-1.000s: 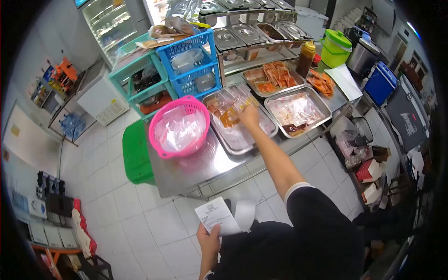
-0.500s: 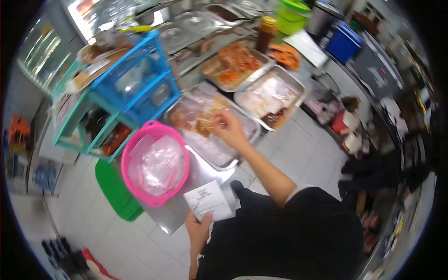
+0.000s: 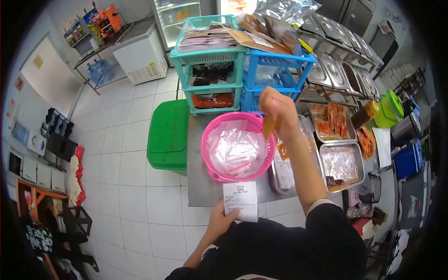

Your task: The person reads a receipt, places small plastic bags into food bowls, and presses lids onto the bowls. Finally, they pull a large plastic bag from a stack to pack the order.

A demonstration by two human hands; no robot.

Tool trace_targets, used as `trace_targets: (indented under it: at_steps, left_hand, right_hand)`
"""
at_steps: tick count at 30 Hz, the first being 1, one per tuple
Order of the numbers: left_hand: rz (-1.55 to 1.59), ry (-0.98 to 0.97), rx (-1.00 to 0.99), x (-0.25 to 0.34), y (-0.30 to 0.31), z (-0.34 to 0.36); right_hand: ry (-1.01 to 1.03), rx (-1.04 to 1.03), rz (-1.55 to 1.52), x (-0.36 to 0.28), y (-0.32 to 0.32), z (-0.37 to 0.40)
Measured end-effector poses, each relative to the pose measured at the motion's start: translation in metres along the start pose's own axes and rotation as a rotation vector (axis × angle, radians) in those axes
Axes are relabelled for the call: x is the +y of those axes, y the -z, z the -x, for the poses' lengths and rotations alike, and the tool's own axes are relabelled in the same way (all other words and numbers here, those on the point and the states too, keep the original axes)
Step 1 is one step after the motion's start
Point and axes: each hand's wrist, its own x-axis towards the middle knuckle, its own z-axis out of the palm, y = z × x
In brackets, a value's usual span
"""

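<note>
My left hand [image 3: 223,218] grips a printed paper receipt [image 3: 240,198] by its lower edge, thumb on top. Raised above the table, my right hand [image 3: 280,111] pinches a small amber sauce sachet [image 3: 269,127] that hangs from its fingers. Just left of that hand stands a pink plastic basket [image 3: 238,178] filled with clear plastic packets [image 3: 235,151]. Below my right forearm lies a metal tray [image 3: 283,186] holding packets, with more amber sachets [image 3: 282,151] in it, partly hidden by the arm.
Turquoise [image 3: 210,83] and blue crates [image 3: 275,58] with packets stand at the table's back. Trays of orange-coloured food [image 3: 337,119] and pale packets [image 3: 343,161] lie to the right, near a sauce bottle [image 3: 365,114]. A green bin [image 3: 168,133] stands on the left.
My right hand has lifted from the metal tray with an amber sachet and moved beside the pink basket. The view has turned left. My left hand still holds the receipt.
</note>
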Motion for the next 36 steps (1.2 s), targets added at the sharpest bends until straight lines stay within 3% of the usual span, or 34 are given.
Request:
trace_targets:
  at_steps: [5,9,11,13,16,24,27,31,33,34,36]
  left_hand:
    - [0.154,-0.136,0.274,0.003,0.02,0.006]
    - [0.203,-0.296,0.418,0.036,0.029,0.002]
    - [0.262,-0.37,0.405,0.049,0.036,0.004]
    - [0.29,-0.445,0.391,0.062,0.042,0.001]
    - [0.26,-0.475,0.403,0.072,0.05,0.004]
    - [0.316,-0.479,0.421,0.067,0.067,0.003]
    - [0.308,-0.46,0.435,0.065,0.073,0.004]
    - [0.337,-0.459,0.433,0.063,0.076,0.001]
    - [0.337,-0.459,0.444,0.059,0.08,-0.003]
    - [0.34,-0.456,0.463,0.056,0.08,-0.002]
    - [0.326,-0.446,0.447,0.055,0.083,0.0]
  right_hand:
    - [0.103,0.137,0.273,0.006,-0.037,-0.044]
    - [0.427,0.127,0.973,-0.004,-0.062,-0.099]
    - [0.768,-0.023,1.267,0.003,-0.068,-0.13]
    - [0.161,-0.026,1.433,-0.006,-0.089,-0.149]
    - [0.103,-0.14,1.563,0.006,-0.089,-0.175]
    - [0.268,-0.009,1.578,0.024,-0.088,-0.173]
    - [0.157,-0.073,1.568,0.017,-0.094,-0.177]
    - [0.358,-0.34,1.224,0.045,-0.079,-0.156]
    - [0.292,-0.477,1.339,0.066,-0.08,-0.129]
    - [0.11,-0.449,1.427,0.07,-0.088,-0.118]
    - [0.061,-0.3,1.579,0.123,-0.063,-0.135]
